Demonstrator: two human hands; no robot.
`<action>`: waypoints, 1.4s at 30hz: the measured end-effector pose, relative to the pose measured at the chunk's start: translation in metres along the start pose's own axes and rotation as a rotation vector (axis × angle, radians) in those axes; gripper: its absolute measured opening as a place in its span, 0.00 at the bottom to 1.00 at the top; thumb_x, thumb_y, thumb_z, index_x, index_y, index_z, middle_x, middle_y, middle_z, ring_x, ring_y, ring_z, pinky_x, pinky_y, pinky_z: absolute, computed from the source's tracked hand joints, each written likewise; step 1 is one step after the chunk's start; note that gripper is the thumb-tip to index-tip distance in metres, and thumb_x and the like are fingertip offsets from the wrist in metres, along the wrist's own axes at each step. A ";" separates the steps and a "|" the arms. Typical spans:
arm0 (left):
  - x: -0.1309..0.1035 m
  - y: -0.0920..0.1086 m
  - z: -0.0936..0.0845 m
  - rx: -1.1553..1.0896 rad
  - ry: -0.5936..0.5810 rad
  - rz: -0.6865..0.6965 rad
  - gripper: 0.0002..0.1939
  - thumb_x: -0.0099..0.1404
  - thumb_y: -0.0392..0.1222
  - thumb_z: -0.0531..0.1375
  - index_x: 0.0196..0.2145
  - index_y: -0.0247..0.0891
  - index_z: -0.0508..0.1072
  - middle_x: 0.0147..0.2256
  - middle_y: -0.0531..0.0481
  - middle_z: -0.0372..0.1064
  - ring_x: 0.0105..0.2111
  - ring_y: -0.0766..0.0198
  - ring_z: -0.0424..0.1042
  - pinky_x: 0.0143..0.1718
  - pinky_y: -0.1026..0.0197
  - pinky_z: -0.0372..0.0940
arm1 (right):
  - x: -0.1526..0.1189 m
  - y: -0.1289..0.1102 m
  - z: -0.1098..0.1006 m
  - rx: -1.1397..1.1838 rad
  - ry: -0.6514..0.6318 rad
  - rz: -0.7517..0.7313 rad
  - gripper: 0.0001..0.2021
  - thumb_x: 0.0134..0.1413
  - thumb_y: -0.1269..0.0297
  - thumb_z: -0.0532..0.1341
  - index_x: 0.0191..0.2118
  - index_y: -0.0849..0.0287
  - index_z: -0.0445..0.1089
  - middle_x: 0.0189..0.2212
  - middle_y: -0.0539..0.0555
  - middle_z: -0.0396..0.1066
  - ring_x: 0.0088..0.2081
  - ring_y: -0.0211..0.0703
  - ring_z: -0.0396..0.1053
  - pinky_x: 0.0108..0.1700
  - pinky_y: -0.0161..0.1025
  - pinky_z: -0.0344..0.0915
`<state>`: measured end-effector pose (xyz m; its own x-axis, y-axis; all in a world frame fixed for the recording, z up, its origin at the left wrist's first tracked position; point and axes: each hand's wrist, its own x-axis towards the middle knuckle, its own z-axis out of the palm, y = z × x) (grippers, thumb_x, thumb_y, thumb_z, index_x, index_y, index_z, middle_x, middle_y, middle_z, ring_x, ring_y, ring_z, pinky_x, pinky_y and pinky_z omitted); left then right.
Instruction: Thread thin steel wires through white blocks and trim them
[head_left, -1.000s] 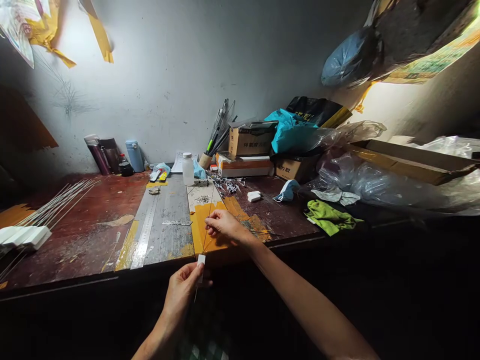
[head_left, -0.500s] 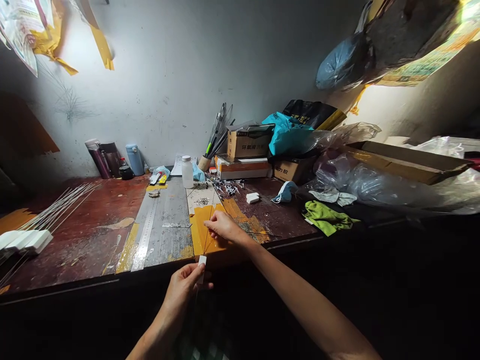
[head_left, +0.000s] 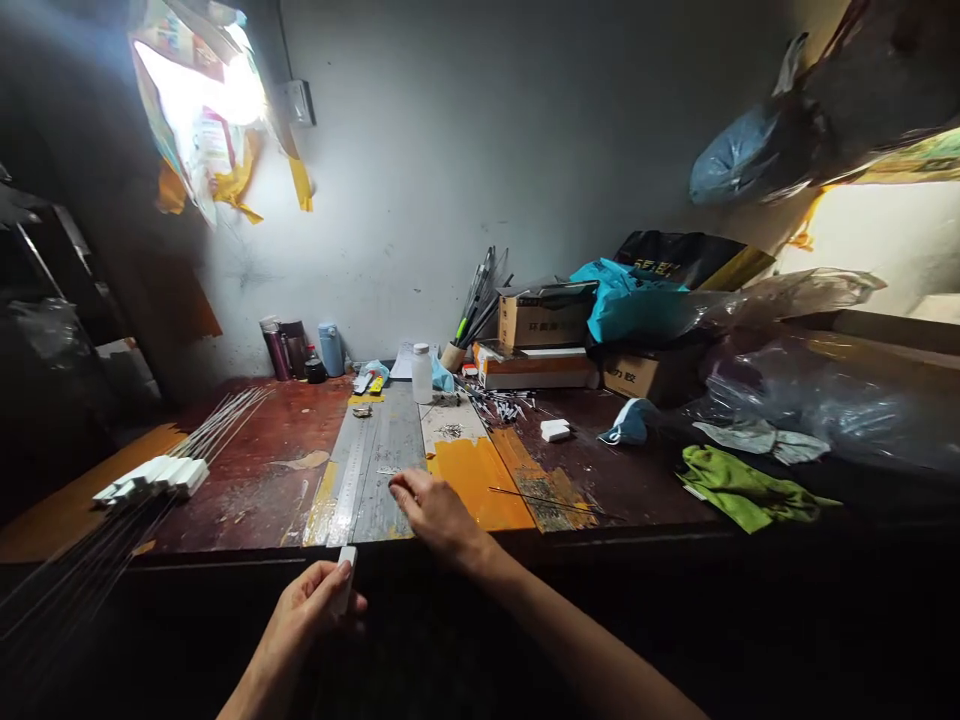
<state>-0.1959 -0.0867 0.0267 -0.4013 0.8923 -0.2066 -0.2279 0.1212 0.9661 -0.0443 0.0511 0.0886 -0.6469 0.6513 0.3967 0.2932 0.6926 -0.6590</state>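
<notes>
My left hand point(head_left: 307, 605) is closed around a small white block point(head_left: 346, 558), just in front of the table's front edge. The block's upper end sticks out above my thumb. My right hand point(head_left: 431, 510) is up and to the right of it, over the grey strip of the tabletop, its fingers pinched together. What those fingers hold, if anything, is too thin or too dark to make out. A long steel ruler point(head_left: 349, 485) lies on the grey strip to the left of my right hand. A short metal strip point(head_left: 387, 470) lies just beyond my fingertips.
Many white blocks on thin rods point(head_left: 161, 475) lie at the left, overhanging the edge. A plastic bottle point(head_left: 421, 375) stands at the back. White blocks point(head_left: 555, 430), a mask point(head_left: 628, 422) and a green cloth point(head_left: 739, 485) are on the right. Thin dark rods point(head_left: 551, 500) lie near the front.
My view has turned left. My right hand has moved left, from over the yellow patch to the grey strip. The thin dark rod seen earlier between the hands no longer shows clearly.
</notes>
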 end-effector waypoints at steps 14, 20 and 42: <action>0.004 -0.013 -0.016 -0.008 0.083 -0.007 0.25 0.44 0.63 0.67 0.19 0.36 0.68 0.14 0.48 0.73 0.13 0.66 0.66 0.17 0.65 0.62 | 0.029 -0.006 0.065 -0.317 -0.121 -0.159 0.12 0.60 0.71 0.54 0.47 0.61 0.69 0.48 0.61 0.71 0.50 0.50 0.67 0.53 0.44 0.59; 0.004 -0.013 -0.018 -0.021 0.038 -0.055 0.26 0.41 0.63 0.68 0.20 0.36 0.68 0.15 0.48 0.73 0.14 0.65 0.68 0.20 0.63 0.65 | 0.035 -0.005 0.071 -0.350 -0.196 -0.202 0.12 0.60 0.72 0.54 0.47 0.60 0.68 0.49 0.59 0.70 0.50 0.47 0.67 0.51 0.41 0.60; 0.004 -0.007 -0.017 -0.008 0.068 -0.015 0.25 0.42 0.60 0.69 0.21 0.35 0.69 0.15 0.49 0.73 0.18 0.63 0.70 0.23 0.58 0.71 | 0.037 -0.006 0.078 -0.436 -0.201 -0.209 0.08 0.62 0.66 0.56 0.42 0.61 0.71 0.46 0.58 0.73 0.50 0.48 0.68 0.53 0.45 0.57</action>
<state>-0.2112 -0.0912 0.0161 -0.4569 0.8590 -0.2310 -0.2412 0.1303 0.9617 -0.1250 0.0466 0.0576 -0.8326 0.4430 0.3324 0.3818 0.8939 -0.2351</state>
